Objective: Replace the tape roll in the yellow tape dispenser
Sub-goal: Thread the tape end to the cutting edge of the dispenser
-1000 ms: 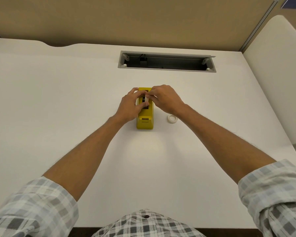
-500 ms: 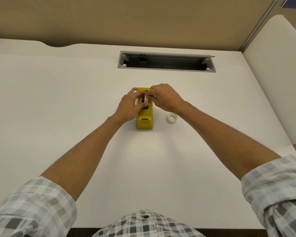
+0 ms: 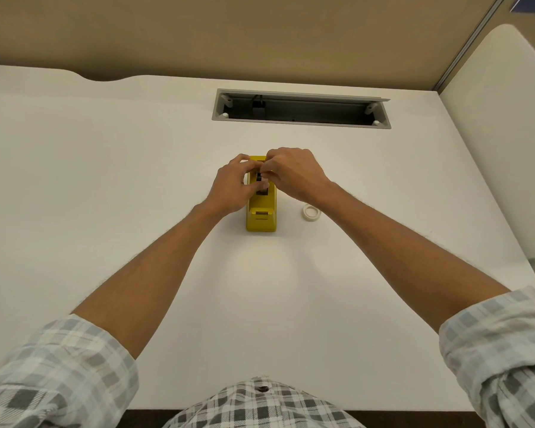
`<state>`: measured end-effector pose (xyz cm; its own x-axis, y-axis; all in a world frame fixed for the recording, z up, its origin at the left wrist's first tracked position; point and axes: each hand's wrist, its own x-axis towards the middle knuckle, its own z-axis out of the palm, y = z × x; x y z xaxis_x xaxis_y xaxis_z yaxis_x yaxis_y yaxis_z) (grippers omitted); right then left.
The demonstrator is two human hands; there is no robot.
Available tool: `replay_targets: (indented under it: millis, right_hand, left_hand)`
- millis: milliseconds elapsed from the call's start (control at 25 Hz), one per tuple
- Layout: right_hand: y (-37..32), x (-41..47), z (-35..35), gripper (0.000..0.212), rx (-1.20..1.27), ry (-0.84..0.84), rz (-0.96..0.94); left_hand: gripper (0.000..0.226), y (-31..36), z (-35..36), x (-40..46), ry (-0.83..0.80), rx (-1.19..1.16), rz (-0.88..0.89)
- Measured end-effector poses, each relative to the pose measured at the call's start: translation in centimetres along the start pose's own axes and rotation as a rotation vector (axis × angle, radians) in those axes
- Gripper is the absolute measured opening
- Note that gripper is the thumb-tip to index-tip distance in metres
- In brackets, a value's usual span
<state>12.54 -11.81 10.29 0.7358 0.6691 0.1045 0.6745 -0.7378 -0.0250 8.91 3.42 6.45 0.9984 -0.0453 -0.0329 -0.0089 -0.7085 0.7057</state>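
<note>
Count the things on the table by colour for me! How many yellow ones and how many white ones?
Yellow: 1, the tape dispenser, with both hands on its far end.
White: 1, the tape roll, lying flat to the dispenser's right, apart from it.
Total: 2 things on the white table.

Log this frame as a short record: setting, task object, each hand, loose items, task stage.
setting: white desk with a recessed cable tray
task object: yellow tape dispenser, upright on the desk
left hand: fingers curled at the dispenser's left side and roll slot
right hand: fingers curled over the roll slot from the right
loose items: white tape roll lying flat, right of the dispenser, untouched
task stage: both hands working at the slot; what they pinch is hidden
</note>
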Motion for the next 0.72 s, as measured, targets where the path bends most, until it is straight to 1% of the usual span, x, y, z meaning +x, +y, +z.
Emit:
replay_targets:
  millis: [280, 440, 720]
  right_hand:
    - [-0.41, 0.67, 0.43, 0.021, -0.015, -0.003, 0.052]
    - [-0.54, 0.31, 0.73, 0.021, -0.025, -0.005, 0.054]
    - [-0.63, -0.32, 0.57, 0.028, 0.102, 0.046, 0.118]
  left_hand:
    - [0.043, -0.19, 0.11, 0.07, 0.008, 0.010, 0.005]
    - [0.043, -0.29, 0.18, 0.06, 0.007, 0.008, 0.008]
    - [0.042, -0.44, 0.16, 0.04, 0.016, 0.004, 0.028]
